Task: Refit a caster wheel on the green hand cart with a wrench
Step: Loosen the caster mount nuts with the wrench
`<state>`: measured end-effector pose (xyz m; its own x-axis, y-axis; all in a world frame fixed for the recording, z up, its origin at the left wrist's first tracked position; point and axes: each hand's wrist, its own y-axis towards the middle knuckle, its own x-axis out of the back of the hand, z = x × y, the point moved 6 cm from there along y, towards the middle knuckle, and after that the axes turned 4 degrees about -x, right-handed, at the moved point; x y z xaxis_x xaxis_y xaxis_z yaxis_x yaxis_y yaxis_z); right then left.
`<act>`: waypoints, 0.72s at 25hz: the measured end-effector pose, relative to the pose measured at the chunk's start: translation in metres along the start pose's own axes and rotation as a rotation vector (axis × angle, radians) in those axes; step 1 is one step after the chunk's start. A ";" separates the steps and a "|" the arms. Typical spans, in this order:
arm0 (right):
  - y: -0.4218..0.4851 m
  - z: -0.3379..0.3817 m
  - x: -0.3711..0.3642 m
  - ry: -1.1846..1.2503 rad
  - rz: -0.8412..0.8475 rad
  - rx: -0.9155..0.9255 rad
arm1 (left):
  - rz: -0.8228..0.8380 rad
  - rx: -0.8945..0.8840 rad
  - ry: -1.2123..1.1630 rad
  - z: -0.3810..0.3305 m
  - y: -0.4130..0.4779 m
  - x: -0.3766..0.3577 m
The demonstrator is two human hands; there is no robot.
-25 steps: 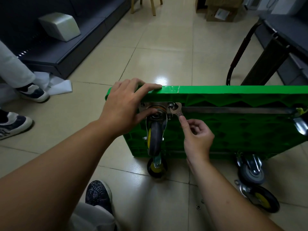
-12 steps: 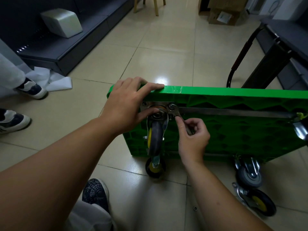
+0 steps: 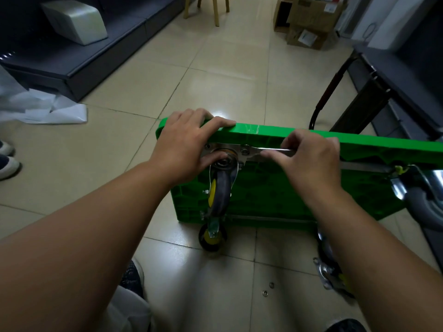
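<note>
wrench [image 3: 271, 151] now horiz., prob. on bolt [image 3: 245, 150]

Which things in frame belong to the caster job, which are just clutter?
Job: green plastic hand cart, grey caster wheel with yellow hub, flat steel wrench, right hand gripping it, left hand holding cart edge.
Lying about: brown cardboard boxes, white paper sheet.

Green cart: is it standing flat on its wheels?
No, the green cart stands on edge, the left hand gripping its top rim.
</note>
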<state>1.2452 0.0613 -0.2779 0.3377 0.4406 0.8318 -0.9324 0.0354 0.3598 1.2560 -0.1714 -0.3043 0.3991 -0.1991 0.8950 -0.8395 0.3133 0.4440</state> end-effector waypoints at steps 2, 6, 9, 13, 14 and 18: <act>0.000 0.023 0.013 -0.212 -0.094 0.159 | 0.000 0.000 -0.007 -0.001 0.000 0.000; -0.007 0.050 0.021 -0.371 -0.181 0.373 | 0.005 0.005 0.000 -0.003 0.001 0.002; -0.005 0.021 0.026 -0.132 -0.126 0.261 | 0.002 0.004 -0.011 -0.002 0.001 0.002; -0.032 -0.041 -0.013 0.392 0.013 -0.107 | 0.024 0.027 -0.052 -0.001 0.001 0.005; -0.041 -0.050 -0.026 0.472 0.025 -0.192 | 0.016 0.029 -0.057 -0.002 0.001 0.005; -0.059 -0.062 -0.065 0.794 -0.010 -0.439 | -0.024 0.030 -0.040 -0.001 0.001 0.004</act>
<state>1.2702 0.0865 -0.3795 0.3092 0.9215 0.2350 -0.9502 0.3094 0.0369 1.2572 -0.1710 -0.2999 0.4050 -0.2431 0.8814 -0.8406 0.2803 0.4636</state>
